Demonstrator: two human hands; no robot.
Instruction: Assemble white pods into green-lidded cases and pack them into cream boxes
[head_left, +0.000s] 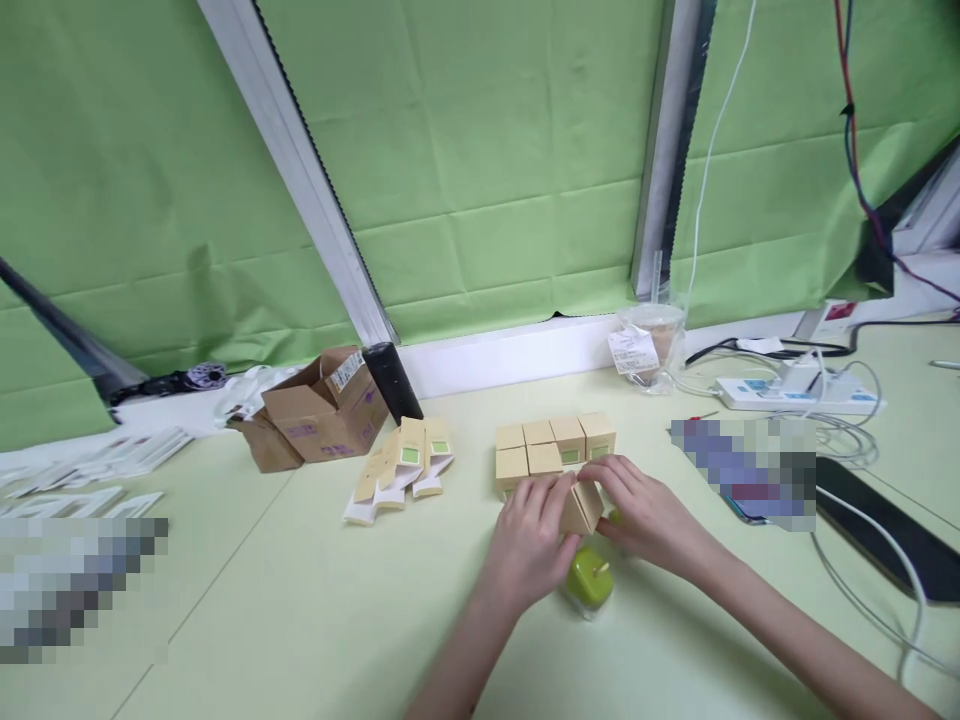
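Between my two hands is a small tan cardboard box (579,508), tilted above the table. My left hand (531,535) grips it from the left, with the thumb underneath and fingers along the top. From the right, my right hand (641,508) has its fingers curled over the box's upper edge. A green apple-shaped object (589,576) with a pale stem rests on the table just below the hands. Behind them stand several closed tan boxes (544,458) in tight rows. Left of these lies a pile of flattened tan cartons (405,465).
An opened brown cardboard box (330,410) and a black cylinder (392,382) stand at the back left. White flat pieces (97,470) lie far left. At right are a power strip (795,392), tangled cables and a black board (885,525). A plastic cup (651,340) stands by the wall.
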